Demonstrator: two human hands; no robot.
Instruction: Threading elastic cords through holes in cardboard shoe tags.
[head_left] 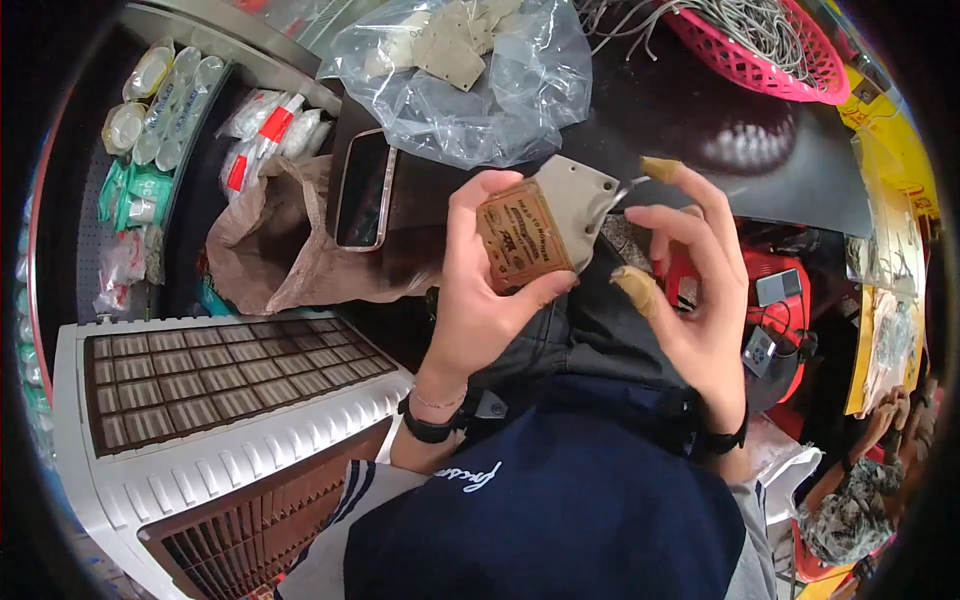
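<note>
My left hand (485, 270) is closed around a few card hang tags. The front one is a brown printed tag (523, 232), pinched between thumb and fingers. Behind it grey card tags (578, 190) with clipped corners and small punched holes stick out to the upper right. A thin grey cord (626, 188) loops at their right corner. My right hand (695, 280) is beside that cord, thumb and fingers spread apart, with tan covers on the thumb and index fingertips. Whether the index fingertip touches the cord is hard to tell.
A clear plastic bag (470, 110) of similar grey tags lies on the dark table (640, 110). A pink basket (820, 70) of grey cords stands far right. A phone (365, 190), a brown bag (270, 235) and a white air cooler (220, 440) are left. Another person's hands (885, 420) show at right.
</note>
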